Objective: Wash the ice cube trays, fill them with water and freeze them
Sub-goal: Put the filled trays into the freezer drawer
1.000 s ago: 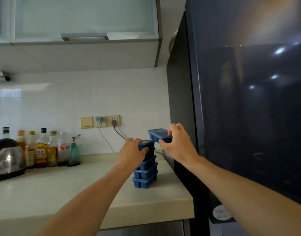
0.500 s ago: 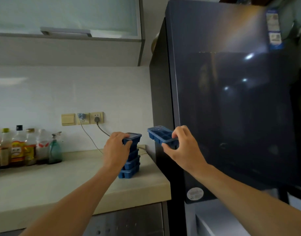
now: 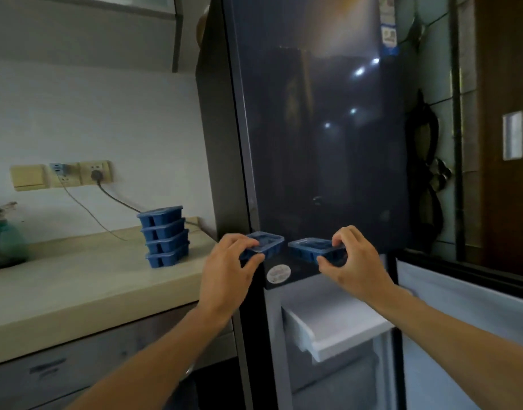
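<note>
The fridge (image 3: 313,143) now fills the middle of the view, which has swung right since half a second ago, so that the bottles on the counter (image 3: 76,285) have dropped out of sight, all but a green soap bottle (image 3: 5,235) at the left edge. Below the dark upper door the lower door (image 3: 461,306) stands open to the right, and a white drawer (image 3: 337,327) juts out of the compartment, far more of it showing than before. A stack (image 3: 164,236) of four blue trays stands on the counter near the fridge's side, with no hand on it now; earlier the left hand gripped its top tray. The left hand (image 3: 224,270) has come off the counter and holds a left tray (image 3: 269,245) in the air before the fridge door, fingers curled over its near end and thumb under. The right hand (image 3: 354,261) pinches a right tray (image 3: 310,250) by its right end, just beside the other, the two level and apart, both above the drawer. A round sticker (image 3: 278,273) shows on the door below the left tray.
</note>
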Motion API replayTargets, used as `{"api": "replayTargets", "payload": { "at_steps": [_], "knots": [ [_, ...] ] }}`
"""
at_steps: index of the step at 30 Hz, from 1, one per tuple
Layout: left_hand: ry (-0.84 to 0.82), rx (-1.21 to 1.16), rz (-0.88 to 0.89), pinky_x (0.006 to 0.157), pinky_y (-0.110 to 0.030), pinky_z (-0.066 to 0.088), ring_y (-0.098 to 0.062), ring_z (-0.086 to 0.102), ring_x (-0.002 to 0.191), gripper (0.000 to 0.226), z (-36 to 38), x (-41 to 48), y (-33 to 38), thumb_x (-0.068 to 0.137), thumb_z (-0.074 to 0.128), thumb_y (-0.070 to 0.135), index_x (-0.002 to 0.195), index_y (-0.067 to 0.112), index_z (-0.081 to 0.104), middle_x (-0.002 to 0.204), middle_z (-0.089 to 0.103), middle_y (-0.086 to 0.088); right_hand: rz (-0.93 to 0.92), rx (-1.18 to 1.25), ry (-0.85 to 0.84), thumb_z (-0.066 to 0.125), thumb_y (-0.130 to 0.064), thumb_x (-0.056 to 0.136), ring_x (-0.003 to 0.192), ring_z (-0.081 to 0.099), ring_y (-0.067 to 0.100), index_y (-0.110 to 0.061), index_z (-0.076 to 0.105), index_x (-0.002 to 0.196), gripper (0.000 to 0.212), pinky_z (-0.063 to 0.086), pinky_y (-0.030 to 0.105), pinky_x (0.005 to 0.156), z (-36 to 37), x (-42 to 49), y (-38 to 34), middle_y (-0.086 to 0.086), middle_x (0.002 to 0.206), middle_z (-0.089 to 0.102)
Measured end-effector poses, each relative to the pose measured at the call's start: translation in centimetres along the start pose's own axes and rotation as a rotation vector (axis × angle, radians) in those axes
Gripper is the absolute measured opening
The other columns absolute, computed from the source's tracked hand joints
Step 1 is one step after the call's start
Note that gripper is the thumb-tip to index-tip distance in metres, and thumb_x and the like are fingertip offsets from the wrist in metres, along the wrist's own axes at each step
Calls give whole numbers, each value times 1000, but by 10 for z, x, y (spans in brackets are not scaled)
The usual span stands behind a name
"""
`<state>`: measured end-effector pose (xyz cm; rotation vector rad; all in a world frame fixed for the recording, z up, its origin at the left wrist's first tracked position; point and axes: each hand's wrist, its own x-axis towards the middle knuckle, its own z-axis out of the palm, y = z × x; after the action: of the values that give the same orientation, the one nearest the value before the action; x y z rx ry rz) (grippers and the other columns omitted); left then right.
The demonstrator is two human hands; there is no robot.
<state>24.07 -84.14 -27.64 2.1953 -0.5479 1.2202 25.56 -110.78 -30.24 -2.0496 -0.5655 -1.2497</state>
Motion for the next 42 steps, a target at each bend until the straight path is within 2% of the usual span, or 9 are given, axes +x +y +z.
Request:
{"api": "replayTargets", "payload": {
  "at_steps": [5,10,15,17,20,26,30,37,42],
  "knots": [
    [-210,-65,25,91,-24,50,-5,56,103,25,55,-31,12,91,72,34,115,26,70,113,55,16,165,-194,-110,83,-22,77,71,49,10,-19,45,85,39,38,14,57,-19,-37,50,-7,89,46],
    [-338,-107,14,90,-19,45,-2,55,104,25,112,-51,23,91,70,36,115,27,71,115,58,16,345,-304,-214,81,-31,81,73,51,14,-24,43,85,38,50,33,63,-23,-56,98,-6,91,49],
    [-458,-63,-35,90,-25,47,-7,56,103,26,181,-56,19,93,66,39,116,29,70,114,57,15,481,-341,-299,81,-36,82,75,53,14,-29,38,80,44,53,35,65,-9,-63,157,-10,91,48],
    [-492,-45,-83,87,-23,45,-8,58,101,24,210,-53,16,92,66,38,114,29,71,113,58,15,515,-338,-338,82,-37,82,75,52,10,-31,36,78,46,46,25,61,-1,-67,183,-12,91,47],
    [-521,-26,-167,82,-19,42,-8,60,100,22,253,-44,11,92,66,37,112,29,71,110,59,15,528,-358,-425,79,-41,83,75,49,9,-31,34,78,46,36,21,57,12,-67,222,-11,92,44],
    [-496,37,-336,76,-28,48,-19,67,97,20,325,-23,2,89,74,30,106,21,72,108,66,2,552,-429,-588,72,-47,89,75,45,15,-25,39,90,40,39,31,66,39,-52,281,-4,99,37],
    [-483,61,-370,86,-39,54,-26,64,109,27,359,-12,-4,90,74,24,115,14,71,115,68,-6,515,-406,-708,72,-43,91,79,46,21,-24,36,95,41,39,33,70,57,-41,307,0,105,37],
    [-522,69,-404,97,-35,49,-26,59,119,30,392,-11,-11,94,68,21,123,15,68,127,62,-7,480,-471,-873,68,-33,95,119,54,38,-9,47,139,54,49,45,98,89,-29,332,16,134,47],
    [-731,-18,-377,92,-26,44,-27,59,114,26,410,-28,-7,96,65,17,120,10,68,133,55,-10,393,-628,-889,52,-15,100,127,47,35,-9,58,131,33,46,42,96,98,-31,332,14,135,55]
  ]
}}
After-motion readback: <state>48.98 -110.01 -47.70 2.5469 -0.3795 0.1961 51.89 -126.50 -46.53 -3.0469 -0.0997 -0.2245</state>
